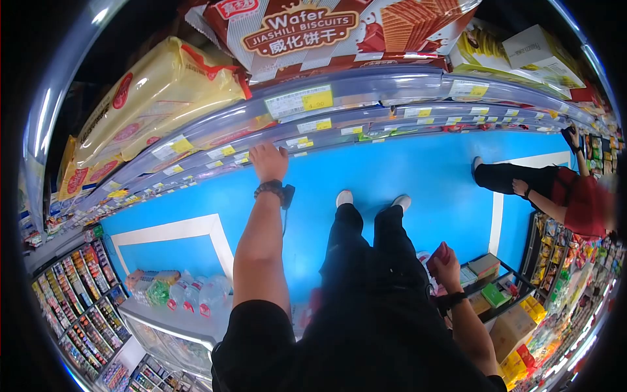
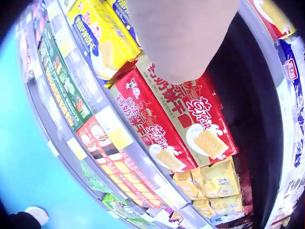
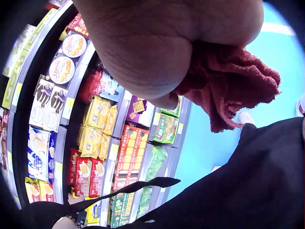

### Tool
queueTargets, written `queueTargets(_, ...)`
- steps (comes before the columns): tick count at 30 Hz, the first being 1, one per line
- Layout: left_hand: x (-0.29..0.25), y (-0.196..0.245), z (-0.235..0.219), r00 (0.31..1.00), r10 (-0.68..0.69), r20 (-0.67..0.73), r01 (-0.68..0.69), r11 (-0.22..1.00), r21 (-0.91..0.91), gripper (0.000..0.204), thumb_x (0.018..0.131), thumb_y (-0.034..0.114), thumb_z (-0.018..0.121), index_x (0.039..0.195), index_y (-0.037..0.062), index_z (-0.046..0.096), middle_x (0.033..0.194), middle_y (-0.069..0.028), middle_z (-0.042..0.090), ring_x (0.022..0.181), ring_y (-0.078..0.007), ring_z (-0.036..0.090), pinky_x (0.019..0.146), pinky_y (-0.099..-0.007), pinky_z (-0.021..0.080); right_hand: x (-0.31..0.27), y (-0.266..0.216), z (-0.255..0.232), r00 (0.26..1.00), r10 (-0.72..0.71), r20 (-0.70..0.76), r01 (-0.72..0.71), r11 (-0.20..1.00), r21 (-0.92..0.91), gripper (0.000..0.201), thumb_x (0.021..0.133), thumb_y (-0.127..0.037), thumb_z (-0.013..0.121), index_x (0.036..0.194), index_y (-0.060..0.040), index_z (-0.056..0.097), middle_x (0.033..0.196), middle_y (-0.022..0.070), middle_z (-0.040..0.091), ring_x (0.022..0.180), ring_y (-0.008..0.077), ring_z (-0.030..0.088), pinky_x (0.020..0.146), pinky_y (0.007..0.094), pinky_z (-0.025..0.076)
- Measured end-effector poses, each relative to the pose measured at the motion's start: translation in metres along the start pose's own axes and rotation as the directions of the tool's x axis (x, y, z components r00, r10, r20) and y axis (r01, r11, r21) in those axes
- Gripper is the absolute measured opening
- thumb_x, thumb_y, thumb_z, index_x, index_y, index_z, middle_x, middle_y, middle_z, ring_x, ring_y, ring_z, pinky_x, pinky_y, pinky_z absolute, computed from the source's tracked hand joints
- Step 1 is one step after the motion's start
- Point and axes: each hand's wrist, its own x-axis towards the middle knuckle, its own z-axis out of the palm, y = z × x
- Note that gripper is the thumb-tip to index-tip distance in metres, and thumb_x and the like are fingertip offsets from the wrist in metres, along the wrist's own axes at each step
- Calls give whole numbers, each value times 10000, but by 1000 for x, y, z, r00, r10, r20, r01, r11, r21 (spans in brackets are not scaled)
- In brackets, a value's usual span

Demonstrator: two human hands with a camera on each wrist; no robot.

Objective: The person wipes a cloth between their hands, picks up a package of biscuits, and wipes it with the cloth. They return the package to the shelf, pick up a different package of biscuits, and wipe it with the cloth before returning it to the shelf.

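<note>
At the shelf front in the head view is the left hand [image 1: 268, 163], back up, with fingers loosely bent over a lower shelf edge. In the left wrist view part of this hand [image 2: 183, 38] covers the top of the red biscuit packs [image 2: 209, 126]; its fingertips are hidden, and contact cannot be told. The right hand [image 1: 447, 269], low beside the body, grips a dark red cloth [image 1: 441, 253]. Close up in the right wrist view, the cloth [image 3: 233, 86] hangs crumpled from the right hand [image 3: 176, 43].
Wafer packs [image 1: 300, 32] and a cream-coloured bag [image 1: 150, 98] sit on the upper shelf, above price-tagged edges [image 1: 300, 101]. Another person in a red top [image 1: 584, 202] stands at the right. Bottles [image 1: 202, 294] top a freezer [image 1: 163, 333] at lower left; cartons [image 1: 513, 330] lie lower right.
</note>
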Motion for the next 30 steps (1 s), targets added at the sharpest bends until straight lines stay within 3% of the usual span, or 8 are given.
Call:
queueTargets(1,2,-4,-1,1000,28,-8,-28,1000,-1,556,864,321,725,1265,-35,576,1237,-242,606,1214,-438,514,1050,-572,414,0,-3,-1,1000,3,3,-3,1000,4,605,866,-278,758,1390,-48,562,1196,259,709,1137,459,677,943,497,546)
queueTargets(2,3,-6,-1,998,-17,65,17,1000,-3,585,871,314,719,1307,-42,559,1280,-247,603,1273,-448,497,1083,-581,408,1,-5,-2,1000,5,4,-5,1000,8,600,867,-274,755,1388,-46,562,1196,259,708,1136,460,677,943,498,546)
queueTargets(5,8,-17,-3,974,-220,60,223,973,-63,593,884,314,710,1330,-51,566,1341,-251,595,1334,-453,475,1130,-584,390,2,-13,-5,1000,-8,8,8,1000,7,586,875,-267,748,1384,-42,563,1198,260,707,1135,461,677,944,499,545)
queueTargets(6,11,-24,-2,958,-240,154,250,967,-47,600,901,315,702,1357,-52,571,1407,-256,573,1375,-460,452,1159,-582,374,2,-15,-6,1000,-16,11,16,1000,5,582,878,-266,745,1383,-41,563,1198,261,707,1134,461,677,944,499,545)
queueTargets(10,23,-39,13,952,-148,268,162,986,-32,509,912,283,633,1316,-26,618,1378,-272,592,1311,-465,500,1096,-578,416,3,-21,-9,1000,-5,27,6,1000,-20,589,879,-270,742,1394,-47,563,1204,262,705,1142,450,678,952,494,543)
queueTargets(17,23,-34,27,970,-126,207,147,985,-87,503,933,303,614,1344,13,609,1396,-262,592,1331,-467,484,1087,-585,411,3,-19,-4,997,32,66,-30,999,-27,619,873,-268,754,1417,-50,555,1227,257,698,1159,430,677,972,478,539)
queueTargets(23,22,-35,31,961,-68,267,91,993,-74,516,935,307,621,1367,27,601,1419,-245,581,1365,-467,450,1100,-610,396,2,-22,-2,998,5,56,-4,1000,-26,623,871,-249,762,1420,-44,552,1229,253,698,1161,418,681,975,473,540)
queueTargets(30,21,-37,30,962,-120,244,151,982,-115,513,935,317,623,1356,22,621,1453,-236,555,1385,-449,433,1118,-604,385,5,-29,-7,998,-3,56,5,1000,-29,626,874,-251,759,1423,-41,548,1227,257,698,1156,424,682,970,478,543)
